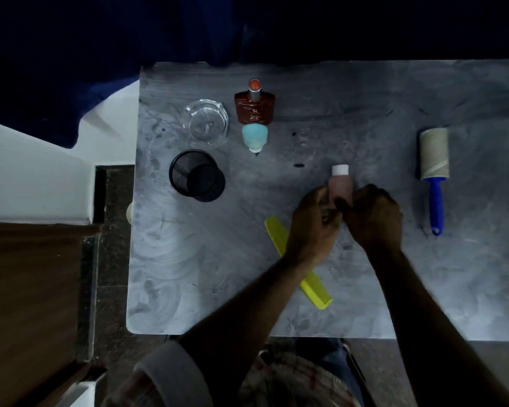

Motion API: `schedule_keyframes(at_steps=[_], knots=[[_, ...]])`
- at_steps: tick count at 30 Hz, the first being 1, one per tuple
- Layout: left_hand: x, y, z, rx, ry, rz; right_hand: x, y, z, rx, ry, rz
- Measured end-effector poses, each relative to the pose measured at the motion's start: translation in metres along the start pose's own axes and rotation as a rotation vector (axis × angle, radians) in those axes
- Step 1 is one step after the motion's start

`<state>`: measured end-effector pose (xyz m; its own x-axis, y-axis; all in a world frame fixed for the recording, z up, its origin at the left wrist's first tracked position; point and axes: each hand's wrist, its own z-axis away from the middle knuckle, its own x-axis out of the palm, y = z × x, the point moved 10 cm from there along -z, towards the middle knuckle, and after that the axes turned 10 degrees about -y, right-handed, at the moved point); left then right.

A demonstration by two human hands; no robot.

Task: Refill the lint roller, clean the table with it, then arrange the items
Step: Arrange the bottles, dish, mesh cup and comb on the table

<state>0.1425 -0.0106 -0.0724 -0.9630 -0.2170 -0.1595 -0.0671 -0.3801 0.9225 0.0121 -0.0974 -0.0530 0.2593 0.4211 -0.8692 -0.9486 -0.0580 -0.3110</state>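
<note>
A grey marbled tabletop (218,259) carries a blue-handled lint roller (434,160) with beige roll, a yellow plastic comb (316,292) and a black mesh cup (196,176).

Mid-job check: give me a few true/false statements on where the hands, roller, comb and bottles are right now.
1. The left hand and right hand both hold the small white-capped bottle. True.
2. The right hand grips the lint roller. False: it lies untouched on the table, right of both hands.
3. The left forearm crosses over the yellow comb. True.
4. The glass ashtray sits right of the lint roller. False: it sits far to the left, beside the brown bottle.
</note>
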Motion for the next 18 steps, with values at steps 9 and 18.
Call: schedule_keyframes(at_steps=[9, 18], knots=[[-0.014, -0.011, 0.022, -0.176, 0.040, 0.580, -0.021, -0.056, 0.024, -0.237, 0.058, -0.223], [-0.130, -0.011, 0.051, 0.058, 0.285, 0.232, -0.015, -0.188, 0.023, -0.774, -0.012, -0.113]])
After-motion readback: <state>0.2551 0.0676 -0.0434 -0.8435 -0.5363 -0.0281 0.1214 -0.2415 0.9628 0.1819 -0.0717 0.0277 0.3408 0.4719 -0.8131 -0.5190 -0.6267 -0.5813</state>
